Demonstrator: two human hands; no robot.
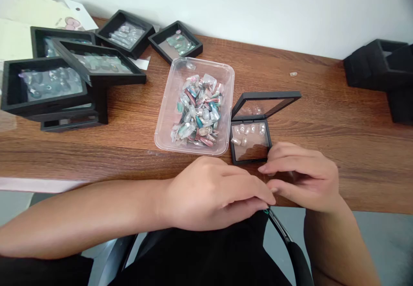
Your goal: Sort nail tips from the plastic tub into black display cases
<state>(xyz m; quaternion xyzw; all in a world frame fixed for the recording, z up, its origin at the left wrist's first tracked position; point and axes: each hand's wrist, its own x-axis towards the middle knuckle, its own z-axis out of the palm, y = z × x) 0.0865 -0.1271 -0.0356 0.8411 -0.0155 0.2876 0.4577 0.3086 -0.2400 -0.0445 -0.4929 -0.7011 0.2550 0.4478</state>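
My left hand (222, 191) is closed at the table's front edge, its thumb and fingertips pinched together. Whatever lies between those fingertips is too small or hidden to make out. Just to the right, my right hand (303, 174) has bent fingers, with its thumb apart from the forefinger and close against the left fingertips. I see nothing clearly held in it. Beyond both hands lies a black display case (251, 148) with its lid raised. Several pale false nails (244, 129) rest on its clear film. A clear plastic tub (163, 127) of mixed false nails (200, 114) stands beside it.
Black cases with nails under film (58, 84) are stacked at the left. Two more black cases (127, 34) sit farther back. Dark boxes (377, 66) stand at the right. One loose clear nail (293, 74) lies on the wooden table (322, 105), near the white wall.
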